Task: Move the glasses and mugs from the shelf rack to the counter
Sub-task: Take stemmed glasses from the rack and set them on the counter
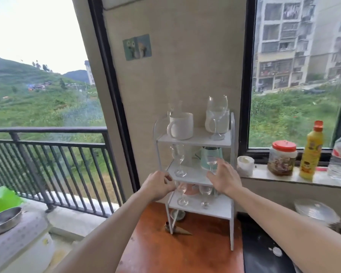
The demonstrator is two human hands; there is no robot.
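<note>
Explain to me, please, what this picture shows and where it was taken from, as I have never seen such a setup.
No machine here: a person wears a camera on the head, so this one view looks forward and down at their own arms. The left hand and right hand reach toward a white shelf rack on a reddish counter. The rack holds wine glasses and mugs, such as the white mug on top. Neither hand plainly holds anything; the right hand is close to a small glass on the middle tier.
</note>
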